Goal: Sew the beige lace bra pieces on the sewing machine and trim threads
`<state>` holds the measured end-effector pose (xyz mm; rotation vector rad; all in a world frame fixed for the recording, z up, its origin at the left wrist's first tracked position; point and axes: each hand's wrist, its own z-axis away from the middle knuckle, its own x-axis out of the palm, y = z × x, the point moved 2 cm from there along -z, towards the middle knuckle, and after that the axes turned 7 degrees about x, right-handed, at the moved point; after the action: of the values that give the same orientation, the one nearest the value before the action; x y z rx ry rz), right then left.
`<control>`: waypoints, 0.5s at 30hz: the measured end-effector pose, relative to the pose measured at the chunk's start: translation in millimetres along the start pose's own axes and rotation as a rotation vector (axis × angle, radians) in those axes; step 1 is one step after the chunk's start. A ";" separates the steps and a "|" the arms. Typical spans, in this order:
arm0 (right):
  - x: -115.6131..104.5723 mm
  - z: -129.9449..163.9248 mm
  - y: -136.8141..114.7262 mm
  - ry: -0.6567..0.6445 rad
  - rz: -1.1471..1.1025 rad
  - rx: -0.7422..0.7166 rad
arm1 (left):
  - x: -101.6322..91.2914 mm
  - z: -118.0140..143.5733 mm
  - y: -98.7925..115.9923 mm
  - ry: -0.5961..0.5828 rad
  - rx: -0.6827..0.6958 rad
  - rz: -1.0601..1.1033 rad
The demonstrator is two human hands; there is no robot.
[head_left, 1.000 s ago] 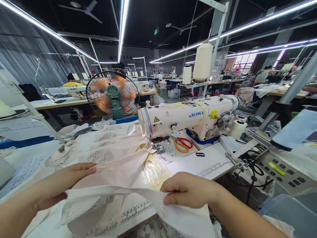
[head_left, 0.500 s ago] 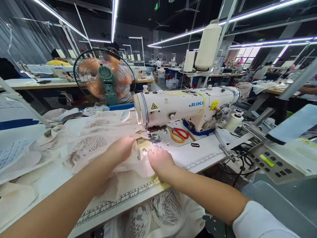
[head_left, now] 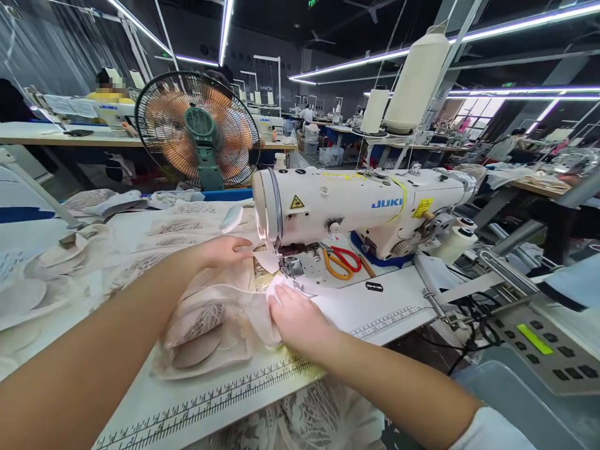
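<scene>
Pressing pale pink lacy cloth (head_left: 220,312) flat, my right hand (head_left: 297,322) and left hand (head_left: 225,250) steady it under the white sewing machine (head_left: 356,209), neither grip closed.

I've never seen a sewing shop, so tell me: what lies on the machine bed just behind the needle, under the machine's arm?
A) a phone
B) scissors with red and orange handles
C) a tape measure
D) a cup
B: scissors with red and orange handles lie on the bed under the arm of the sewing machine.
</scene>
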<state>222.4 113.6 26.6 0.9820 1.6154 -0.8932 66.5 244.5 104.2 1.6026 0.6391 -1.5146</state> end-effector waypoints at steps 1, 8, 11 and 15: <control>1.8 -3.0 1.2 0.004 -0.007 -0.013 | -8.2 3.6 -4.4 -0.007 -0.020 -0.006; 12.6 -9.3 3.4 0.060 -0.058 -0.030 | -45.6 55.7 7.2 0.034 -0.035 -0.017; 11.6 -7.2 3.8 0.030 -0.093 -0.022 | -35.1 80.0 35.7 0.172 0.001 -0.061; 9.7 -4.5 6.1 -0.044 -0.181 0.012 | 5.5 94.5 89.4 0.209 0.329 -0.155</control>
<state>224.7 121.8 17.7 0.8278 1.6825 -1.0413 87.7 117.6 124.0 2.0205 0.6662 -1.6427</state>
